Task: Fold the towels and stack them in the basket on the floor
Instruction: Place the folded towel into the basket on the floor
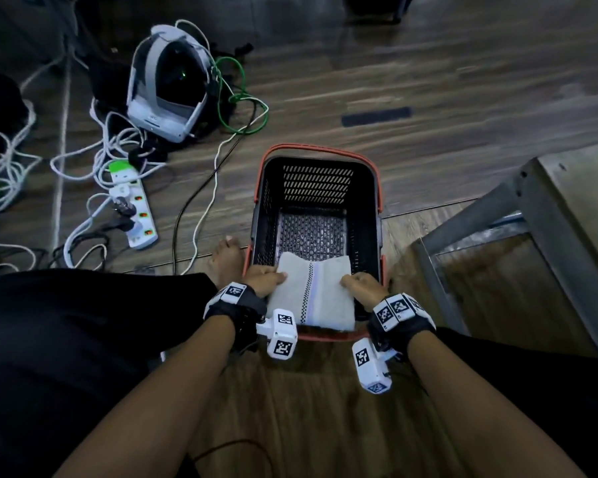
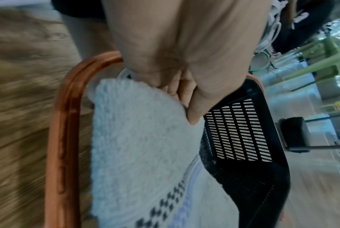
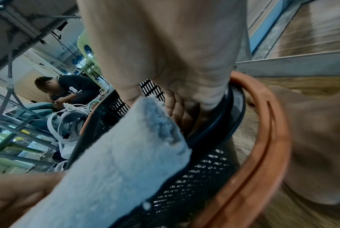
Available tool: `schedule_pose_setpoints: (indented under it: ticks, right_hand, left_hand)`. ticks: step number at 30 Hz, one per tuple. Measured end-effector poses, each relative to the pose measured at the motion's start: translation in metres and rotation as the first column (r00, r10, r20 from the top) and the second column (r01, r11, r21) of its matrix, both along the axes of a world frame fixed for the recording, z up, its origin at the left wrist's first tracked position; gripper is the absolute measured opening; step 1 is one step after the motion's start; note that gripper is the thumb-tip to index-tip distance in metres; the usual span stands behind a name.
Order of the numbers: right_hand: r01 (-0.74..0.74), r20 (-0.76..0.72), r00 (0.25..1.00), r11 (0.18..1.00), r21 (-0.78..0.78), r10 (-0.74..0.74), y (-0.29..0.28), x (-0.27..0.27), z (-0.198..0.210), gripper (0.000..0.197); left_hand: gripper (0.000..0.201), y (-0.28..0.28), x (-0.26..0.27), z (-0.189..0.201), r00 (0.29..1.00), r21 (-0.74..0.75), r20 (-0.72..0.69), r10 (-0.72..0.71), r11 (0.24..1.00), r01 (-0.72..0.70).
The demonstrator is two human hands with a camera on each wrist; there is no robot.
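One folded white towel (image 1: 313,294), with a band of small dark checks and a pale stripe running across its middle, is held over the near end of a black plastic basket (image 1: 368,215). Its near edge overhangs the basket's orange rim (image 1: 325,337). The left hand (image 1: 265,280) grips the towel's left edge, thumb on top and fingers curled beneath. The right hand (image 1: 363,288) grips the right edge the same way. Both hands carry wrist straps with white marker blocks. The basket's perforated floor shows bare beyond the towel. The basket stands on a wooden floor (image 1: 428,98). To its left a bare foot (image 1: 225,259) rests just beside it, and farther left lie a white power strip (image 1: 133,215), tangled cables and a white headset (image 1: 168,84). A metal-framed bench (image 1: 546,222) stands to the right.
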State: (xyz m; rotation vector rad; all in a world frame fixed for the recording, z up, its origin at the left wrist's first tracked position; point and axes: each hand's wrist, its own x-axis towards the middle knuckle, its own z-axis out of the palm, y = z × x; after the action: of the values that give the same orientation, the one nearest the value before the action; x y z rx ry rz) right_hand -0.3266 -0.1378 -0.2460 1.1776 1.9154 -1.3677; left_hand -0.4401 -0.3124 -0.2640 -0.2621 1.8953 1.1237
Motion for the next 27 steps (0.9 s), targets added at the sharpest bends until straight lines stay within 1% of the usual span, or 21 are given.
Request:
schedule_pose_setpoints:
  ticks: [2,3,5,7,9,11,12,13,15,18,20,22,27]
  right_hand:
    - [-0.013,0.034,0.999,1.0,-0.008,0.013,-0.007,0.01,-0.001,0.038]
    - [-0.016,0.047,0.999,1.0,-0.017,0.017,-0.01,0.014,-0.002,0.037]
    - [-0.016,0.056,0.998,0.999,-0.036,0.018,-0.014,0.018,-0.006,0.034]
    - [-0.031,0.051,0.998,0.999,-0.042,0.033,-0.014,0.017,-0.008,0.03]
    - [-0.047,0.041,0.998,0.998,-0.043,0.049,-0.011,0.011,-0.01,0.024]
    - [-0.055,0.026,0.998,0.998,-0.03,0.056,-0.005,-0.001,-0.01,0.023]
    - [-0.053,0.018,0.998,0.998,-0.014,0.054,-0.002,-0.008,-0.01,0.023]
    - [-0.044,0.009,0.999,0.999,0.004,0.044,0.002,-0.016,-0.01,0.022]
    - [-0.023,-0.014,1.0,0.999,0.032,0.024,0.011,-0.032,-0.015,0.02]
    - [0.05,-0.053,0.998,0.996,0.076,-0.046,0.028,-0.058,-0.034,0.025]
    - [0.136,-0.054,0.99,0.984,0.111,-0.131,0.037,-0.076,-0.051,0.03]
    - [0.196,-0.046,0.981,0.971,0.136,-0.191,0.045,-0.092,-0.07,0.034]
    - [0.21,-0.037,0.978,0.961,0.181,-0.206,0.057,-0.118,-0.115,0.031]
  left_hand:
    - [0.007,-0.009,0.013,-0.001,0.999,0.01,0.041,0.029,1.0,-0.03]
    - [0.007,-0.011,0.018,0.0,0.997,0.014,0.059,0.042,0.999,-0.042]
    - [0.018,-0.016,0.023,-0.003,0.995,0.007,0.08,0.055,0.998,-0.056]
    - [0.018,-0.016,0.023,-0.004,0.995,-0.004,0.086,0.05,0.999,-0.049]
    - [0.005,-0.013,0.016,-0.006,0.996,-0.009,0.082,0.041,0.999,-0.04]
    - [0.006,-0.005,0.005,-0.009,0.998,-0.006,0.056,0.042,0.999,-0.041]
    - [0.003,0.0,-0.001,-0.008,0.999,-0.004,0.041,0.029,1.0,-0.029]
    - [0.008,0.006,-0.008,-0.009,1.0,-0.006,0.017,0.02,1.0,-0.02]
    - [0.007,0.02,-0.022,-0.012,0.999,-0.025,-0.034,0.002,1.0,-0.003]
    - [0.025,0.048,-0.045,-0.022,0.99,-0.042,-0.138,-0.007,0.999,0.001]
    - [0.03,0.066,-0.056,-0.034,0.98,-0.069,-0.201,-0.002,0.998,-0.012]
    - [0.034,0.081,-0.063,-0.052,0.972,-0.097,-0.236,0.005,0.995,-0.028]
    - [0.034,0.103,-0.08,-0.099,0.958,-0.143,-0.285,0.006,0.988,-0.049]
